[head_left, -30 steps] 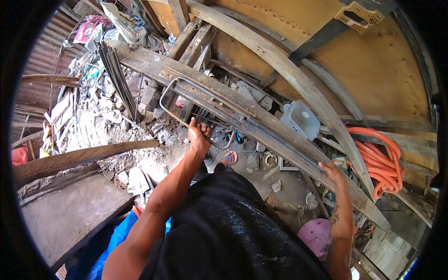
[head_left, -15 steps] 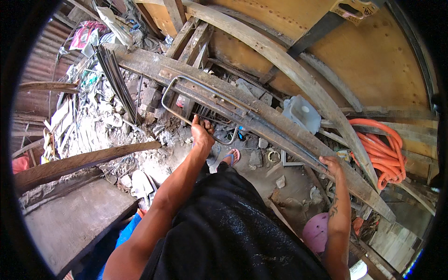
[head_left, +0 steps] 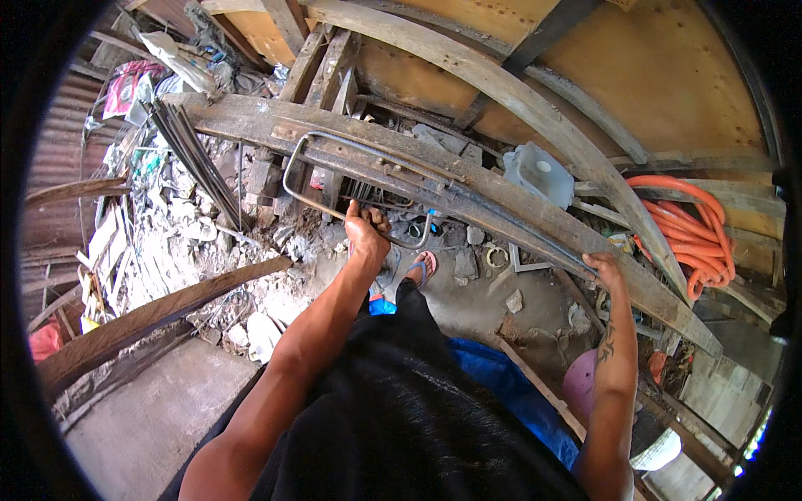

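A bent metal rod runs along a long wooden plank in front of me. At its left it turns a corner toward me, then comes back beneath the plank and ends in an upturned hook. My left hand is closed around this returning stretch, on the near side of the plank. Farther right, my right hand grips the straight part close to the plank's right portion. Small pegs and a metal strip sit on the plank beside the rod. The exact contact at the right fingertips is hard to make out.
A bundle of thin dark rods leans at the left over rubble. A wooden beam juts in from the left. Orange hose hangs coiled at the right, near a translucent plastic container. Blue tarp lies beside me.
The view has shifted slightly, and more blue tarp shows beside my body. Both hands keep their hold on the rod, whose hooked end appears slightly higher and farther right.
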The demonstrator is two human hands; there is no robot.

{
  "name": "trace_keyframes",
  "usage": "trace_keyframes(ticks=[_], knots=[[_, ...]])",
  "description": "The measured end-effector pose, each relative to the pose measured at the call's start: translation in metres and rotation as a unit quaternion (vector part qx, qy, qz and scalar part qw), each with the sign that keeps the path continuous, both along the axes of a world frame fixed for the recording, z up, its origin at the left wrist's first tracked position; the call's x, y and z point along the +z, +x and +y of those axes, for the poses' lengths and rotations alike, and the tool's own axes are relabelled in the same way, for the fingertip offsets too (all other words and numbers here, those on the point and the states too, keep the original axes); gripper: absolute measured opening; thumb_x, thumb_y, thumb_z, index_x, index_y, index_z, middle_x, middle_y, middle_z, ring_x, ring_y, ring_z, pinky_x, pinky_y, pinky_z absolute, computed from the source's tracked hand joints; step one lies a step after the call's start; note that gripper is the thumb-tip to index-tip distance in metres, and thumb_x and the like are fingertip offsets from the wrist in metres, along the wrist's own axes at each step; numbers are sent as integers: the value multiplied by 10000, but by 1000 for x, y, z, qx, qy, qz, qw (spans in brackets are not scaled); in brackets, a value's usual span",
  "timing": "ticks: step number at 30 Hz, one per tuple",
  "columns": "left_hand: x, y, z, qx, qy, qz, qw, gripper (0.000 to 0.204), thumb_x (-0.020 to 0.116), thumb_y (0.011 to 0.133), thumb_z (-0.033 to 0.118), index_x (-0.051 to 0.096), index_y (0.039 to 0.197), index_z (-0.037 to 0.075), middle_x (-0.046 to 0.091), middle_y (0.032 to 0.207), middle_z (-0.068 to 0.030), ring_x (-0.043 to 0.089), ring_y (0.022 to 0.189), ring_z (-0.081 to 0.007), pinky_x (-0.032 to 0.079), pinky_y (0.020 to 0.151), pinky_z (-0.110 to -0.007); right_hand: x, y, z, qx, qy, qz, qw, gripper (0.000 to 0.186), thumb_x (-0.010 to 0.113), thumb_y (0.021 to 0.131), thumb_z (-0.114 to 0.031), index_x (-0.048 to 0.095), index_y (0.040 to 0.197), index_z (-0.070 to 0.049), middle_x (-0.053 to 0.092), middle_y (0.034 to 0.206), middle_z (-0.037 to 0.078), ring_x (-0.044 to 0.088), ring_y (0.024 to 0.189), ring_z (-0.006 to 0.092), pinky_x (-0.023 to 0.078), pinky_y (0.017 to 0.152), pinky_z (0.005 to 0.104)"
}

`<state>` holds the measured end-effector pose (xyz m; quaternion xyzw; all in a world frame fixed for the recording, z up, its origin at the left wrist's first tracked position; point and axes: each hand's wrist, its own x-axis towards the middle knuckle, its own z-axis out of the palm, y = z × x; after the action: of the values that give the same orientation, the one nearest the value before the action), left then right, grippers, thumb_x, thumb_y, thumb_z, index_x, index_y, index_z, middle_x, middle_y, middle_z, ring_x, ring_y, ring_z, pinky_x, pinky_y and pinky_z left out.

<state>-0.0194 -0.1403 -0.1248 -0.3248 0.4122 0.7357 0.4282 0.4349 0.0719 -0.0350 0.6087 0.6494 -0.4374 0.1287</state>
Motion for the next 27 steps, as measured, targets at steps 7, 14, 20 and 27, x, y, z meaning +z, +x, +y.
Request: trace_keyframes(ticks=[7, 14, 20, 27], knots=[[-6, -3, -7, -43, 32, -12, 998, 481, 410, 873, 411, 276, 500, 137, 385, 482, -75, 338, 424, -218, 273, 393, -305, 3, -9, 5, -44, -22, -3, 999, 404, 601, 794, -379, 658, 748, 19, 571, 573, 73, 477, 475, 161, 401, 512, 321], [-3, -3, -5, -44, 24, -5, 999, 471, 414, 874, 402, 277, 507, 139, 398, 483, -73, 337, 408, -217, 279, 397, -320, 11, -18, 10, -81, -77, 4, 994, 415, 606, 799, -378, 658, 732, 28, 577, 577, 73, 497, 494, 160, 394, 554, 292], [-1, 2, -1, -1, 30, 22, 999, 437, 392, 890, 392, 296, 538, 152, 358, 456, -59, 317, 390, -199, 239, 369, -295, -6, 0, 0, 10, -4, 25, 1000, 443, 603, 788, -436, 654, 765, 3, 579, 597, 63, 483, 465, 136, 369, 438, 308], [-6, 1, -4, -8, 48, 52, 997, 504, 358, 893, 432, 247, 491, 149, 333, 455, -58, 292, 385, -207, 233, 378, -320, -5, 3, 6, 8, 29, 58, 998, 452, 626, 768, -448, 645, 766, 3, 539, 625, 37, 473, 511, 120, 379, 449, 287]])
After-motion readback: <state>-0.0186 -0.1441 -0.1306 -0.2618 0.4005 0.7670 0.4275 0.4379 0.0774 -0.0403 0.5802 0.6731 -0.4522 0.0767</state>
